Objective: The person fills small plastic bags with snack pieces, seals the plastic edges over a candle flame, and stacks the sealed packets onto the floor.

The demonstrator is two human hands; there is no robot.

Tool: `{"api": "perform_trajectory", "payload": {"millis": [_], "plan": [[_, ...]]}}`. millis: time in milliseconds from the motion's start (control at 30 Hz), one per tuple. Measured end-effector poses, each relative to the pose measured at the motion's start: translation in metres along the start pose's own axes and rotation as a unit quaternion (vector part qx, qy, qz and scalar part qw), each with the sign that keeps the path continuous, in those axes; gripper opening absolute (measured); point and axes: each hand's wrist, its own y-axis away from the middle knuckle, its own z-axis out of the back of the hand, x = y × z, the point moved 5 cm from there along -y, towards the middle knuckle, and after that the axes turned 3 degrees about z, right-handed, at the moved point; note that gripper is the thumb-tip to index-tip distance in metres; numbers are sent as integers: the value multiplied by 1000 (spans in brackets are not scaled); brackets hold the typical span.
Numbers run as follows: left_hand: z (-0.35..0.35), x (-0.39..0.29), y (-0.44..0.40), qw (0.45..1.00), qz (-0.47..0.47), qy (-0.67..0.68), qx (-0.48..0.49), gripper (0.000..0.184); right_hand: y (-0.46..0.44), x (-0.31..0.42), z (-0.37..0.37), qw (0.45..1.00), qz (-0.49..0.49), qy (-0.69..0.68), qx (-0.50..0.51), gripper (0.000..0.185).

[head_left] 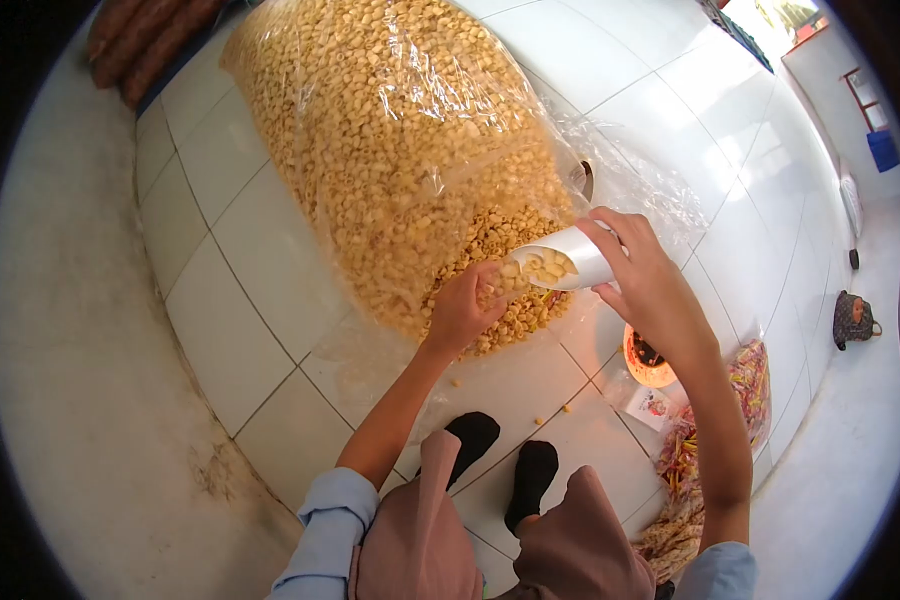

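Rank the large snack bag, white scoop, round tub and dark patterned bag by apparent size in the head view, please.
1. Large snack bag
2. White scoop
3. Round tub and dark patterned bag: too alike to rank

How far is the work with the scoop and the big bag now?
The big bag is open and the scoop loaded, so those look done. In hand: the right hand holds the scoop, its mouth at the left hand. Much seems left: the bag holds many snacks.

Glossy clear plastic bag, smooth white scoop, shiny floor tiles, matt cloth sleeves.
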Motion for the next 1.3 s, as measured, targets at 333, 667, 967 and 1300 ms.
{"api": "perform_trajectory", "payload": {"millis": [333,667,967,1300], "plan": [[5,6,-1,999,26,40,5,45,-5,28,7,991,65,113,-37,54],[23,29,9,980,58,189,-31,41,28,-94,-160,978,-181,-76,-71,61],[18,36,12,986,65,147,-43,38,16,-85,-209,896,-231,-378,-35,65],[4,15,-3,995,75,49,32,47,12,-62,-46,935,-179,-282,-114,60]]}}
